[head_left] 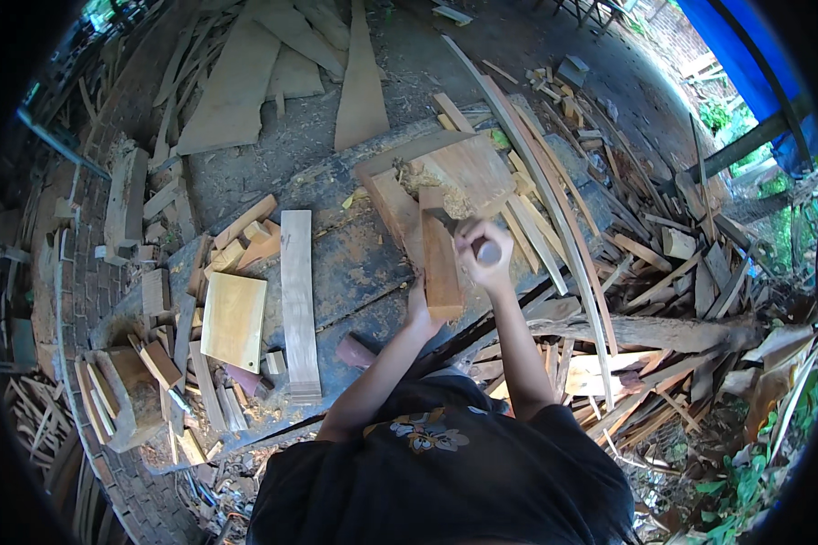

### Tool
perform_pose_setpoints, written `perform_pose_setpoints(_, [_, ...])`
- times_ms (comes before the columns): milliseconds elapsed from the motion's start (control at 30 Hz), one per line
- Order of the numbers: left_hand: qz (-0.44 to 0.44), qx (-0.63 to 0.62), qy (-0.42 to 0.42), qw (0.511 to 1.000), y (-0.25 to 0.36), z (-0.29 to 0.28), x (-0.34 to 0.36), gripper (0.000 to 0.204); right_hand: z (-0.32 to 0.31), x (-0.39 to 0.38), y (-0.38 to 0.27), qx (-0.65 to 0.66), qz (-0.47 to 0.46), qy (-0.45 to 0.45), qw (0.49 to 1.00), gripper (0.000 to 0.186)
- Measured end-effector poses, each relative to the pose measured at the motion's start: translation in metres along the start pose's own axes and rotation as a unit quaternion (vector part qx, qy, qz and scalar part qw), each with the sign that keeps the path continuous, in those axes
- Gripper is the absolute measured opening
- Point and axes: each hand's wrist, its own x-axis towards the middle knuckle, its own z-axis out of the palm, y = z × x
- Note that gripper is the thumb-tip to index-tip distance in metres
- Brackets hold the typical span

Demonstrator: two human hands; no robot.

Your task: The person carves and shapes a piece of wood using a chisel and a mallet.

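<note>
My left hand is closed on the near end of a reddish-brown wooden block, its fingers partly hidden behind the wood. The block's far end rests against a large heavy piece of timber with a rough, chipped hollow. My right hand is wrapped round a tool with a thick round handle, whose butt end points up. It is held just right of the block. The tool's head is mostly hidden by the hand, so I cannot tell its exact kind.
On the dark worktable lie a long grey board, a pale square board and small offcuts. Long curved strips cross the right side. Scrap wood is heaped beyond, and large flat slabs lie at the far left.
</note>
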Motion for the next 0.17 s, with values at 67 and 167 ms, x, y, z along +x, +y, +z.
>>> perform_pose_setpoints(67, [-0.004,-0.001,-0.02,1.0,0.009,0.0,-0.001,0.048,0.004,0.012,0.001,-0.01,-0.009,-0.003,1.0,0.013])
perform_pose_setpoints(167, [0.041,0.022,0.013,0.999,0.003,0.01,-0.004,0.05,0.011,0.002,0.006,-0.035,-0.052,-0.122,0.991,0.01])
